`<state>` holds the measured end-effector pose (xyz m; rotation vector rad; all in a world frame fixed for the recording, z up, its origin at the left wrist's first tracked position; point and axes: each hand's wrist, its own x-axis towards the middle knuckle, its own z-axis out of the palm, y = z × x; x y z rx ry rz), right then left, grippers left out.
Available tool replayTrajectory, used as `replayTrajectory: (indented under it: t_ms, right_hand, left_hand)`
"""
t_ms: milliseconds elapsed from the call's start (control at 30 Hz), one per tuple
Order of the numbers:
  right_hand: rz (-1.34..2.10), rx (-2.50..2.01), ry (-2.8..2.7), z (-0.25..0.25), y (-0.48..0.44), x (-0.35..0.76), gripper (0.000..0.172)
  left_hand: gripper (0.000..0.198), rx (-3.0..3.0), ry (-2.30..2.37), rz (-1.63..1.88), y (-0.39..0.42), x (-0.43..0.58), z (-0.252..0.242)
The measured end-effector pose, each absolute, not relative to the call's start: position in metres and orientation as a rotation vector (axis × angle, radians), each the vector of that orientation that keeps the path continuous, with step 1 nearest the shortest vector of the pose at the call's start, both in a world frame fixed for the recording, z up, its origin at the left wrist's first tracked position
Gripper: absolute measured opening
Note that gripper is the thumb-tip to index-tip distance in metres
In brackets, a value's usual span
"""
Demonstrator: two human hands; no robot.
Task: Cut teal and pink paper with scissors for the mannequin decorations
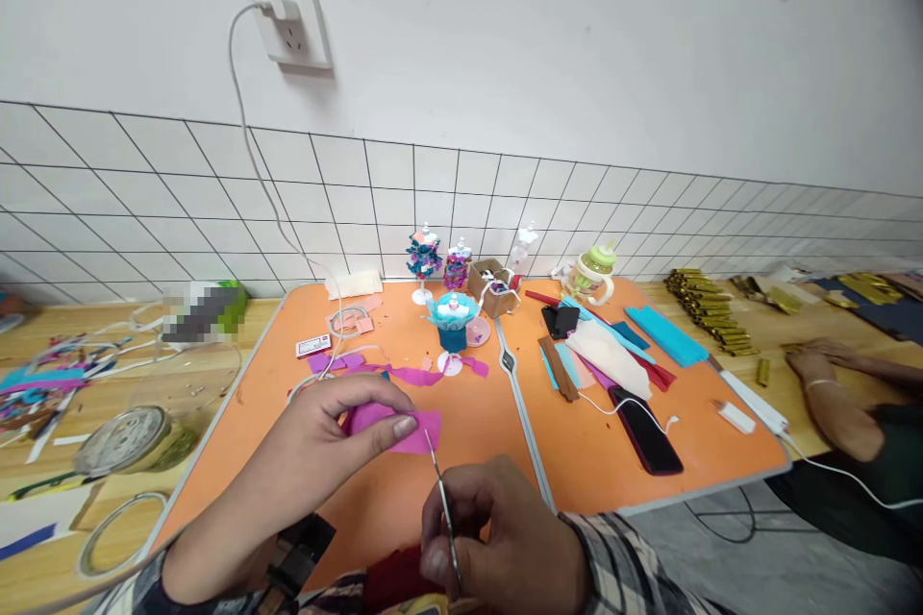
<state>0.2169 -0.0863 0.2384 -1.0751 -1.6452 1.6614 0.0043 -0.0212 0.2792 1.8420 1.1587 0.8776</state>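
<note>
My left hand point(338, 432) pinches a magenta piece of paper point(424, 434) between thumb and fingers, above the front of the orange table point(375, 500). In my right hand point(515, 533) is a slim pair of metal scissors point(441, 485), its tip pointing up beside the paper's right edge. Whether the blades touch the paper, I cannot tell. Just beyond my hands, a small white dress-form stand wears a blue paper dress point(453, 334). A curled magenta strip point(414, 375) lies by its base.
Decorated little stands point(423, 255) and a small cardboard box point(494, 288) are at the back. Rightward lie coloured paper strips point(606, 356), a black phone point(645, 432) and a green-lidded bottle point(592, 271). A co-worker's arm point(836, 394) rests at far right. A glass jar point(144, 442) is leftward.
</note>
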Motion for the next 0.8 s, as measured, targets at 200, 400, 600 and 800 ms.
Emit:
replayTrajectory:
  t_ms: [200,400,600,800]
  right_hand:
    - [1.687,-1.100,-1.682,0.240,-0.085,0.219,0.021]
    - [1.692,-1.054,-1.721,0.237,-0.085,0.222,0.029]
    - [1.728,-1.024,-1.774,0.239,-0.083,0.225,0.042]
    - [1.803,-0.990,-1.783,0.239,-0.083,0.227,0.046]
  left_hand:
    - [0.008,1.832,1.144,0.859,-0.020,0.004,0.284]
    - [0.009,1.811,1.122,0.836,-0.018,0.004,0.287]
    - [0.010,1.808,1.027,0.786,-0.014,0.004,0.289]
    - [0.012,1.862,1.019,0.748,-0.014,0.003,0.289]
